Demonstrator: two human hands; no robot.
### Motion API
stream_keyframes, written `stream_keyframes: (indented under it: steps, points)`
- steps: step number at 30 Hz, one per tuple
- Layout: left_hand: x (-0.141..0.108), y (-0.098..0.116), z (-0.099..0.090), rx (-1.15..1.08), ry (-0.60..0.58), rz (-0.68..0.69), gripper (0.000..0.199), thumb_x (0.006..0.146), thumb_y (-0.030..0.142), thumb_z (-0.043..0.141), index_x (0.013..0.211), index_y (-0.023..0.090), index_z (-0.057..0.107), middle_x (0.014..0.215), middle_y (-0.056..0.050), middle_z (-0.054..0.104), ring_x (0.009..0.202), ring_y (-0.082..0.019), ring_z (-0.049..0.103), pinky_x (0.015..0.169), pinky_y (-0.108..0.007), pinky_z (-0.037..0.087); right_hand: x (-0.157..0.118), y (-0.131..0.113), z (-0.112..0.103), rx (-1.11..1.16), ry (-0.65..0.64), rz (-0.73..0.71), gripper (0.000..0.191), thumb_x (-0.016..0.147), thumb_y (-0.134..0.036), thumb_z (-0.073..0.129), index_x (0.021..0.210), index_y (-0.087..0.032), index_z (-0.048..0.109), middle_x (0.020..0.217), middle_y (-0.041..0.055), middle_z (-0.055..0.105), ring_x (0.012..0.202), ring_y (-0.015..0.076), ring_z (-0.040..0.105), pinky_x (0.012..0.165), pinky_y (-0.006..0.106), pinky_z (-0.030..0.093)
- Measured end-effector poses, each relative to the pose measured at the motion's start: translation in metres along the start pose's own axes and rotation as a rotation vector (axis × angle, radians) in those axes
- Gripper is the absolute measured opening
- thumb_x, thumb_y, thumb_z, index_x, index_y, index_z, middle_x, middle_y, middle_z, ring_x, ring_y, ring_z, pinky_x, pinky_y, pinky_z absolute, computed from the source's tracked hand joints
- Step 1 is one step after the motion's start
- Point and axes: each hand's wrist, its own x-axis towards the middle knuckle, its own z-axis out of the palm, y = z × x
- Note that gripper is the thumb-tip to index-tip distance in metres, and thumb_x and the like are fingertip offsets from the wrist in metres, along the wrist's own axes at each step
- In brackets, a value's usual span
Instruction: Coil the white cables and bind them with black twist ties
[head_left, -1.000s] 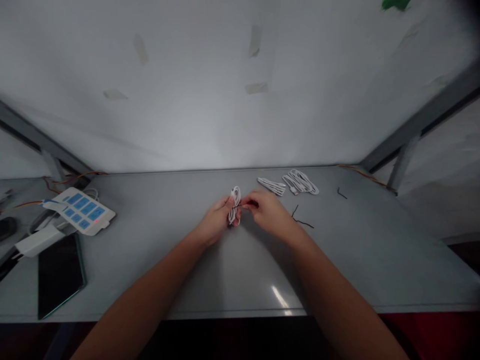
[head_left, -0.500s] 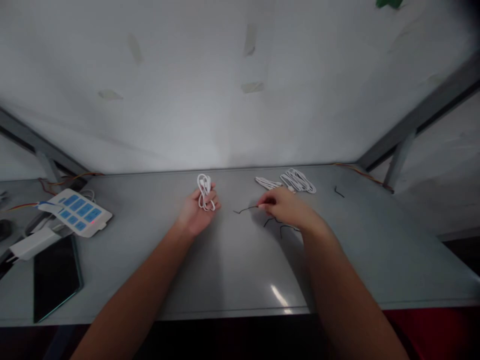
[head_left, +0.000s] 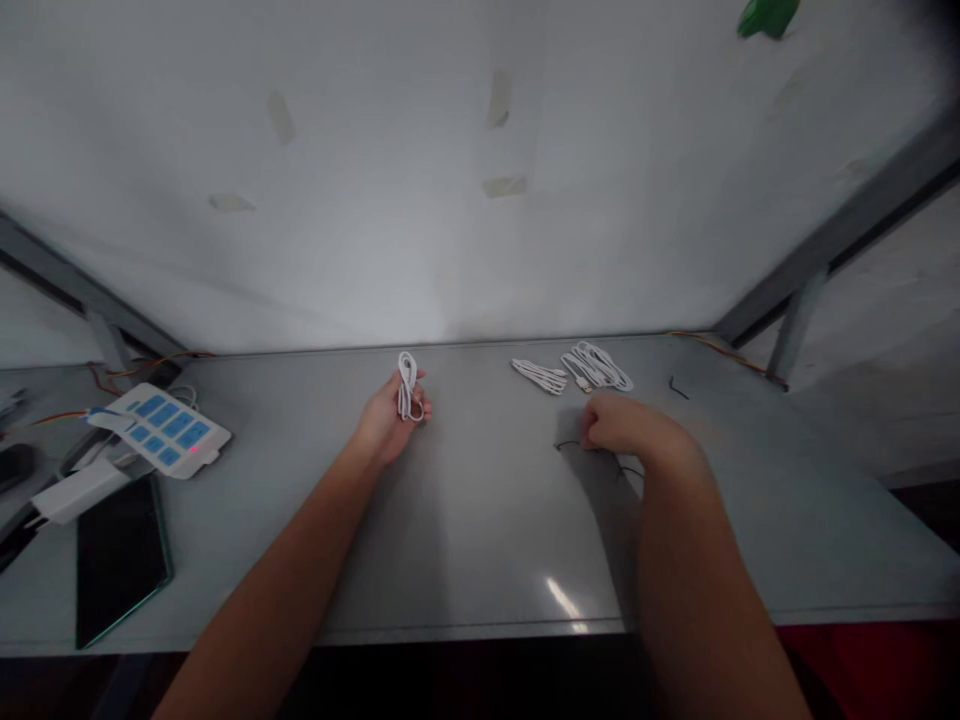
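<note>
My left hand (head_left: 390, 415) is wrapped round a coiled white cable (head_left: 407, 385) above the left middle of the grey table. Over the right middle, my right hand (head_left: 619, 425) is closed, its fingertips pinching a thin black wire tie (head_left: 568, 443) whose end sticks out to the left. More dark ties (head_left: 630, 471) lie below that hand, partly hidden by it. Behind it rest two white cable bundles, a narrow one (head_left: 538, 376) and a wider looped one (head_left: 598, 367). A short bent black tie (head_left: 679, 388) lies farther right.
At the left are a white power strip (head_left: 169, 430) with blue sockets, a white adapter (head_left: 81, 490) and a dark tablet (head_left: 122, 560). A white wall (head_left: 450, 240) stands behind the table (head_left: 487, 540). Metal frame bars rise at both sides.
My right hand has moved right and slightly down with the black tie, away from the left hand. The left hand still holds its cable, now turned more edge-on. The view has shifted slightly.
</note>
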Motion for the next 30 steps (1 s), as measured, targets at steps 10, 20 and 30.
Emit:
stream_keyframes:
  steps: [10, 20, 30]
  points:
    - [-0.005, -0.019, 0.010, 0.097, 0.007, -0.041, 0.020, 0.102, 0.024, 0.046, 0.109, 0.015, 0.062, 0.081, -0.004, 0.065, 0.052, -0.012, 0.058, 0.041, -0.022, 0.042, 0.008, -0.074, 0.040, 0.491, 0.447, -0.407, 0.010, 0.090, -0.026, 0.061, 0.087, -0.018, 0.067, 0.082, 0.0035, 0.070, 0.076, 0.0173, 0.061, 0.070, 0.030, 0.044]
    - [-0.021, -0.048, 0.024, 0.031, -0.211, -0.008, 0.032, 0.095, 0.036, 0.065, 0.123, 0.020, 0.066, 0.095, -0.006, 0.070, 0.069, -0.013, 0.059, 0.057, -0.023, 0.045, 0.017, -0.119, 0.104, 1.140, 0.200, -0.476, 0.027, 0.079, -0.044, 0.075, 0.087, -0.020, 0.064, 0.071, -0.0001, 0.068, 0.062, 0.0157, 0.062, 0.058, 0.029, 0.049]
    - [-0.013, -0.043, 0.016, 0.292, -0.208, 0.039, 0.040, 0.077, 0.025, 0.081, 0.115, 0.016, 0.073, 0.098, -0.008, 0.074, 0.076, -0.015, 0.065, 0.070, -0.025, 0.048, 0.025, -0.106, 0.084, 1.451, -0.045, -0.423, 0.024, 0.068, -0.029, 0.079, 0.087, -0.019, 0.067, 0.068, -0.0025, 0.063, 0.052, 0.0098, 0.050, 0.045, 0.023, 0.037]
